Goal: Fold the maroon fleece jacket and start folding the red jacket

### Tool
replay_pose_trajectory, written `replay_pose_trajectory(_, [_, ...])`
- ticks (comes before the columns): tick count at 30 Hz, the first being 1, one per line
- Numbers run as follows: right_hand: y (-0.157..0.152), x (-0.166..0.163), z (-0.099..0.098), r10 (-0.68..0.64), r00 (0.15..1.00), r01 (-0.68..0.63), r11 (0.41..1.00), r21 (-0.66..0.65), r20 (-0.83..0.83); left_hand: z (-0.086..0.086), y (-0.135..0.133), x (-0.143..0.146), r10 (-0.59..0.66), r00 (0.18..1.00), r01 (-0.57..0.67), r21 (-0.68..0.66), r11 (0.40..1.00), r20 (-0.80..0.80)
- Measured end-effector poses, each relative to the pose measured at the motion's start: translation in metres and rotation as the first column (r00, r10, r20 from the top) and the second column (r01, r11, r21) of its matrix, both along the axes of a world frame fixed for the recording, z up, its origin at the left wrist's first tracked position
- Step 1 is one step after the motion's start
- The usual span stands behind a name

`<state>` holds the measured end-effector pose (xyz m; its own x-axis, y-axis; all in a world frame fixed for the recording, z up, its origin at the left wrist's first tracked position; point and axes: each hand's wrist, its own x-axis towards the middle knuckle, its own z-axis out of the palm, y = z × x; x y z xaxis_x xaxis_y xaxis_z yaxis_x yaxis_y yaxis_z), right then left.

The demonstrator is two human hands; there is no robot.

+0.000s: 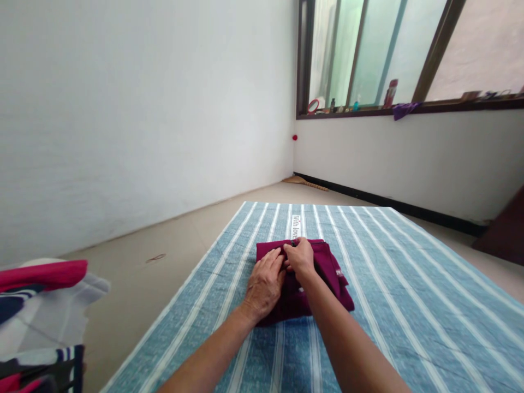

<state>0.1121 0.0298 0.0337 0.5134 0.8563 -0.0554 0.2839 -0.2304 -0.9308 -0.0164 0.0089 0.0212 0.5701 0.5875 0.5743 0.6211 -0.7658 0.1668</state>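
A maroon garment (329, 265), folded into a thick bundle, lies on the blue-and-white striped cloth (229, 256). White lettering shows near its right edge, and a thin dark line runs along its far edge. My left hand (265, 278) rests flat on the left part of the bundle, fingers stretched forward. Close beside it, my right hand (300, 255) pinches the fabric near the far edge, its fingertips almost meeting those of the left. The exact spot gripped is partly hidden by the fingers.
Several clothes (45, 275) are piled at the lower left. A thin brown loop (156, 258) lies on the pale floor. Walls meet in the far corner, where a woven straw-coloured thing (306, 182) lies. A window sill (347, 113) carries several small items and a purple cloth (404, 111).
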Motion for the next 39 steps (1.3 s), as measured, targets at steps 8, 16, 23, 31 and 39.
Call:
replay_pose_trajectory(8, [-0.004,-0.002,0.007,-0.042,0.986,0.053,0.996,-0.067,0.163,-0.009,-0.007,-0.006,-0.007,0.995,-0.012,-0.195,0.981,-0.096])
replay_pose_trajectory(16, [-0.008,-0.008,0.022,-0.032,0.962,0.074,0.987,-0.145,0.272,-0.006,-0.01,-0.006,-0.028,0.988,-0.014,-0.271,0.963,-0.151])
replay_pose_trajectory(23, [-0.01,-0.012,0.021,-0.021,0.954,0.077,0.981,-0.176,0.299,-0.003,-0.011,-0.005,-0.05,0.982,-0.015,-0.339,0.941,-0.182])
replay_pose_trajectory(31, [-0.011,-0.016,0.019,0.016,0.945,0.053,0.978,-0.202,0.326,-0.004,-0.012,-0.005,-0.043,0.98,-0.029,-0.356,0.934,-0.192])
replay_pose_trajectory(39, [-0.01,-0.018,0.02,0.049,0.94,0.035,0.971,-0.238,0.338,-0.002,-0.013,-0.005,-0.034,0.981,-0.046,-0.4,0.915,-0.191])
